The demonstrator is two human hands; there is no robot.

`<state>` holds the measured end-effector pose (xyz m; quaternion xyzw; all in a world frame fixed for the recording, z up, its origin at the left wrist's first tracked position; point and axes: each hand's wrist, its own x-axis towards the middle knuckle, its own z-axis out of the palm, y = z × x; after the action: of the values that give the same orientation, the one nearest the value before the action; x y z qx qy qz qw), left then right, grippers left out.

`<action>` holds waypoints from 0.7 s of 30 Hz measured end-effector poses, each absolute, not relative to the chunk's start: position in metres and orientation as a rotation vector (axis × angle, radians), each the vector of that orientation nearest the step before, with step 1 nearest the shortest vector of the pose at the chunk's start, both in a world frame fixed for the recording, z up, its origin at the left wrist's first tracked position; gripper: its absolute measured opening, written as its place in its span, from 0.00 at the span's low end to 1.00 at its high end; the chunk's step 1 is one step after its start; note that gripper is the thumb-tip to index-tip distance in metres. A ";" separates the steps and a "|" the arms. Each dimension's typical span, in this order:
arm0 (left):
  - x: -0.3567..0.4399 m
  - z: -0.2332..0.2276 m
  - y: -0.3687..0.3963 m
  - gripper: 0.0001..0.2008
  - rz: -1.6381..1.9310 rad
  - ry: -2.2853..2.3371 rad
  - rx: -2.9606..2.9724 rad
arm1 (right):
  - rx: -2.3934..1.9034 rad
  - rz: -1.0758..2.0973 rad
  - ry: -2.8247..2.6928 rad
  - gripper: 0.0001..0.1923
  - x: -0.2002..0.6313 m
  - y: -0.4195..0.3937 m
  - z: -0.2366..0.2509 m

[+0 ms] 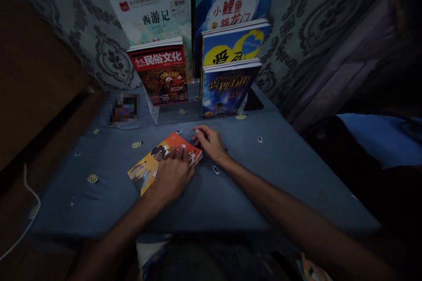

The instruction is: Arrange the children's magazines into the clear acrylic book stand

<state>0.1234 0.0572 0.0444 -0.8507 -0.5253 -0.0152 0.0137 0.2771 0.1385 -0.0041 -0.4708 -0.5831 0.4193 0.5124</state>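
Observation:
A thin orange and yellow book (150, 164) lies flat on the blue patterned cloth (270, 171) of a small table. My left hand (173, 174) rests palm down on its right half, fingers spread over the cover. At the book's upper right corner lies my right hand (209, 140), with its fingertips touching the book's edge and the cloth. Neither hand lifts the book.
A clear stand (171, 112) at the back holds upright books: a red one (161, 74), a dark blue one (227, 88), taller ones behind. A small blurred object (123, 107) sits at left. Patterned curtain behind, wooden furniture (36, 92) left, a white cable (28, 202).

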 end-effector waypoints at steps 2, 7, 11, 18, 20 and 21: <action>0.123 0.046 0.058 0.16 -0.068 -1.629 -2.637 | -1.133 1.014 -1.400 0.17 0.279 0.138 -0.002; 0.125 0.048 0.059 0.17 -0.037 -1.627 -2.645 | -1.139 0.955 -1.392 0.19 0.281 0.139 0.004; 0.123 0.043 0.056 0.20 -0.040 -1.681 -2.604 | -1.148 0.833 -1.405 0.19 0.283 0.133 0.015; 0.053 0.042 0.034 0.39 -0.023 -1.548 -2.916 | -0.981 1.186 -1.841 0.20 0.293 0.125 0.038; 0.023 0.045 0.023 0.49 0.098 -1.493 -3.016 | -0.935 1.363 -1.946 0.17 0.296 0.127 0.038; 0.011 0.046 0.018 0.51 0.147 -1.472 -3.043 | -0.926 1.415 -1.964 0.16 0.297 0.128 0.037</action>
<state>0.0106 0.0180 0.0464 -0.8928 -0.4318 0.0432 -0.1207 0.2971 0.1282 0.0369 -0.3438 -0.7293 0.5256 0.2714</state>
